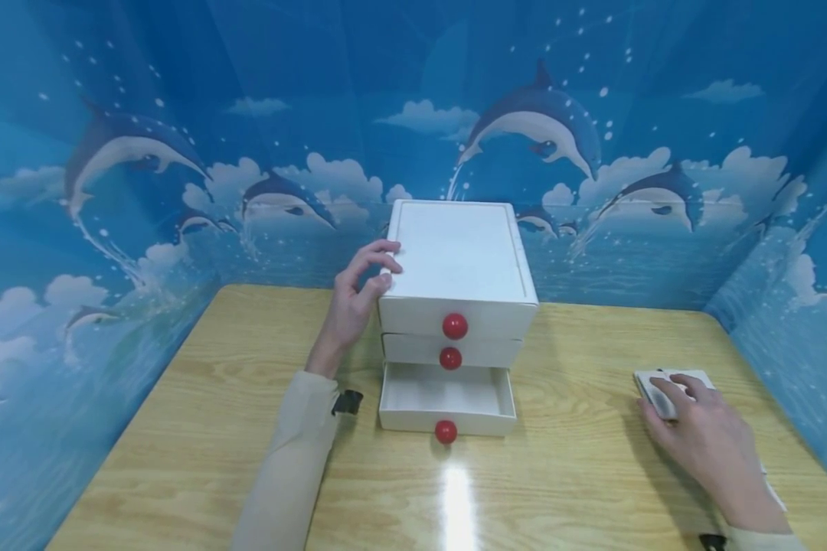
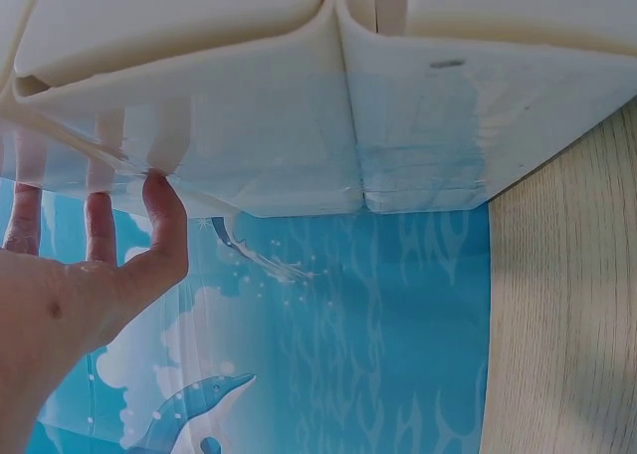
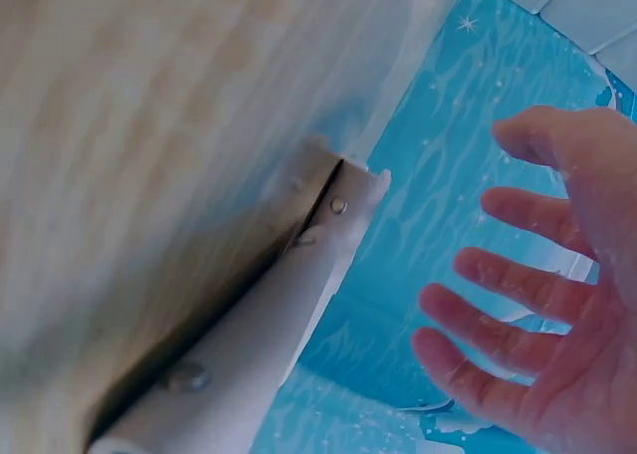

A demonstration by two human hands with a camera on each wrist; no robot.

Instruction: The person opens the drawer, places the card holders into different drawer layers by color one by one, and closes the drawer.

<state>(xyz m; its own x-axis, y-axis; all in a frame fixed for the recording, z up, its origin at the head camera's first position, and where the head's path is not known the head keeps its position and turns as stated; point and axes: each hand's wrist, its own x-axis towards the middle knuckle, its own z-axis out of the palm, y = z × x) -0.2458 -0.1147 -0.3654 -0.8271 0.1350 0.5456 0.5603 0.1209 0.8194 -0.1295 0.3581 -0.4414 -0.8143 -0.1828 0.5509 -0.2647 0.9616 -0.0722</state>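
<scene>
Bright glare streak on the tabletop [image 1: 565,474]

we look at walls [image 1: 358,92] on the back and both sides, all covered in a blue sea print with faint folds near the top. on them we see leaping dolphins [image 1: 540,119], white clouds [image 1: 344,180] and small pale bubbles [image 1: 603,92]. before us stands a yellowish wood-grain table [image 1: 558,474] with rounded far corners, and a white streak of light [image 1: 457,505] glares on its near part. in the right wrist view we find pale panels [image 3: 582,11] with straight seams.
</scene>
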